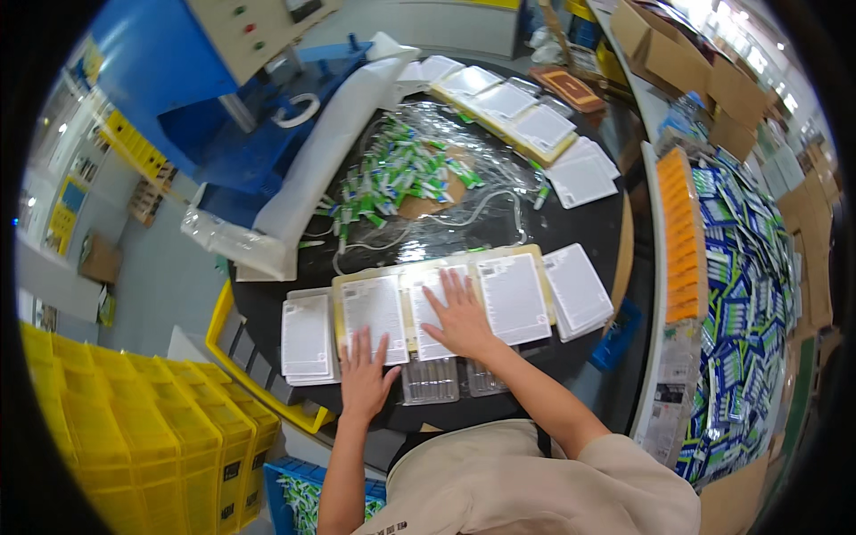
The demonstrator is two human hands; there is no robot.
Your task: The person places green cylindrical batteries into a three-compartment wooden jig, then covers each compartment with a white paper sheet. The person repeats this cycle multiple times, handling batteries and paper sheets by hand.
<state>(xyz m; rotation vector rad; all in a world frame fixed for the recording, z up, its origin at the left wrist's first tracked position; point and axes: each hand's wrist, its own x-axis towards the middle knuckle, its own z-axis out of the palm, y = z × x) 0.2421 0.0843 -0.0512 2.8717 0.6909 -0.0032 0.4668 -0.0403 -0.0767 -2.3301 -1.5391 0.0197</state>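
Observation:
Three white printed cards lie side by side in a pale yellow tray (535, 253) on the black round table. My left hand (364, 382) is open, its fingertips flat on the lower part of the left card (374, 308). Spread wide, my right hand (464, 323) rests on the middle card (426, 332); the right card (514, 299) lies beside it. Clear plastic blister packs (430, 381) stick out below the tray's near edge. A stack of white cards (306, 337) flanks the tray on its left, and another stack (578, 290) on its right.
Small green-and-white tubes (392, 174) are heaped on clear film beyond the tray. A second card-filled tray (508, 134) lies at the far right. A blue machine (152, 89) stands far left, yellow crates (134, 419) near left. Blue-green packages (736, 330) fill a bin at right.

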